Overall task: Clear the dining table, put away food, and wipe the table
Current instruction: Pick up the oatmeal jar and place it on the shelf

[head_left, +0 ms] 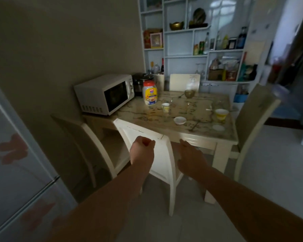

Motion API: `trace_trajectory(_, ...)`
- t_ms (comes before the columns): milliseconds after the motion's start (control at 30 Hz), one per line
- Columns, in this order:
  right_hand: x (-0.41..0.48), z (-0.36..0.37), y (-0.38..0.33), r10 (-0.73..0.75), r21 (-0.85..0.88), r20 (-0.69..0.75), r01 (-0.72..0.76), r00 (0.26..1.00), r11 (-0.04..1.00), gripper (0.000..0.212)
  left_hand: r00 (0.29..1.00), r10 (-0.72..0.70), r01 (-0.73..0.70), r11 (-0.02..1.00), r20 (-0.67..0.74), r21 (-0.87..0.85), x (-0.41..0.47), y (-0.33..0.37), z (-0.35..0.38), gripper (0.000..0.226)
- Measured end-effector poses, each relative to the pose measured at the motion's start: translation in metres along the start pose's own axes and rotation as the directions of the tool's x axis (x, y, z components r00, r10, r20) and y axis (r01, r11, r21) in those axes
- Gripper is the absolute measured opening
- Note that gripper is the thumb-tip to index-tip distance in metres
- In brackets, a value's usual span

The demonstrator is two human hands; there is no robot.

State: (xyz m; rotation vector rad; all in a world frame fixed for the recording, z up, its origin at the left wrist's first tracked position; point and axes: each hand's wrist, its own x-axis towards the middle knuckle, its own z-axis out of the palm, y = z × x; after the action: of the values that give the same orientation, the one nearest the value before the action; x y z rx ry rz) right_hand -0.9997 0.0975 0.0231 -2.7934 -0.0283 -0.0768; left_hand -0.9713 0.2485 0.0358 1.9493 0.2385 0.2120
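The table [191, 135] is topped with pale, shiny stone marked with dark swirls, and a white dish [180, 120] and two small cups are set on it. A jar [150, 93] with an orange lid is stood upright at the table's far left, lid up. Before the table's near edge, the left hand [143, 145] is curled into an empty fist and the right hand [191, 154] is held loose, fingers toward the table.
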Motion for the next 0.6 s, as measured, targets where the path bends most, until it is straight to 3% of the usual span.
trace_trajectory(200,0.047,-0.005,0.034,0.138,0.046,0.01,-0.138,0.99,0.989,0.051,0.992,0.081,-0.08,0.997,0.095,-0.011,0.054,0.014,0.047,0.004)
trace_trajectory(267,0.089,-0.007,0.058,0.241,0.093,-0.008,-0.239,0.97,0.967,0.051,0.98,0.094,-0.095,0.995,0.177,-0.006,0.102,0.023,0.087,0.004)
trace_trajectory(600,0.153,-0.006,0.143,0.482,0.188,-0.033,-0.468,0.875,0.863,0.041,0.921,0.151,-0.187,0.98,0.358,0.069,0.185,0.041,0.199,0.011)
